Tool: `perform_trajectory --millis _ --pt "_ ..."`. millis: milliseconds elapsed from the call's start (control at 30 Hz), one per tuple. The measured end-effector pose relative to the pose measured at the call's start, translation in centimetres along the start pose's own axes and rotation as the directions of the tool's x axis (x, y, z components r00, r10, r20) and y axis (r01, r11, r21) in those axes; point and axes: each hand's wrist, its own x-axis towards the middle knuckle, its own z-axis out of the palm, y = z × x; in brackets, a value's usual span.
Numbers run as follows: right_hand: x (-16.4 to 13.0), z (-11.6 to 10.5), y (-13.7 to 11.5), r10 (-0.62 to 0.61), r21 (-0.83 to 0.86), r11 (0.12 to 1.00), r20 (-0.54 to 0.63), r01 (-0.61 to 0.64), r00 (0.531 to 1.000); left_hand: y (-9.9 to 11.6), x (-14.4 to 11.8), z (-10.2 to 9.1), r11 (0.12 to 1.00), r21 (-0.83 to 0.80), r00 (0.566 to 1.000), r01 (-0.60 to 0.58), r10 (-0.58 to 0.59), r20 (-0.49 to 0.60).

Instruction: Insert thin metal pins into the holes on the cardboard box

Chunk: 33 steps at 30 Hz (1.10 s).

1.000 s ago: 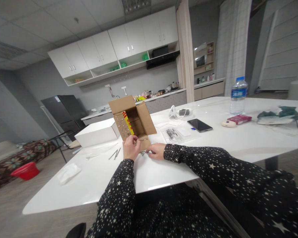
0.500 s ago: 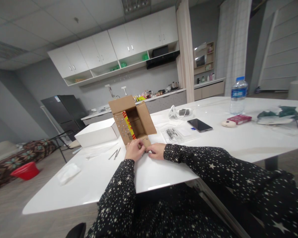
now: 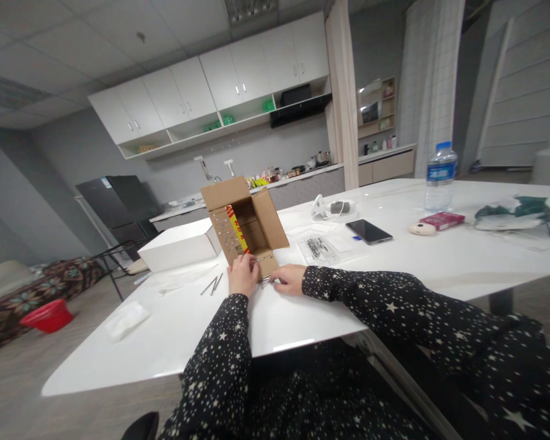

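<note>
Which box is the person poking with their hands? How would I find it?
Look at the big white table and find the spot where both hands meet. The left hand and right hand sit at the foot of the brown cardboard box, which stands open with its flaps up. The closed white box beside it is plain, but the brown one shows red and yellow inside.

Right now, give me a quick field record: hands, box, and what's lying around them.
left hand: at the front flap of the cardboard box, pinching a thin metal piece
right hand: on the table, fingers on a small pile of metal pieces
cardboard box: open, flaps up
loose nails: left of the hands
phone: right of box, face up
</note>
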Motion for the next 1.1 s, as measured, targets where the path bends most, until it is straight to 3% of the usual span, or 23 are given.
perform_trajectory --millis 500,867,1100 --pt "-0.2 -0.3 -0.4 0.01 0.013 1.0 -0.008 -0.01 1.0 0.7 0.3 0.6 0.968 0.227 0.994 -0.104 0.105 0.008" --pt "-0.2 -0.2 -0.3 0.01 -0.001 1.0 -0.011 -0.01 1.0 1.2 0.1 0.0 0.981 0.165 0.991 -0.102 0.115 -0.074" --pt "-0.1 -0.1 -0.3 0.018 -0.015 1.0 -0.012 -0.018 1.0 1.2 -0.1 0.0 0.99 0.102 0.993 -0.098 0.104 -0.05"
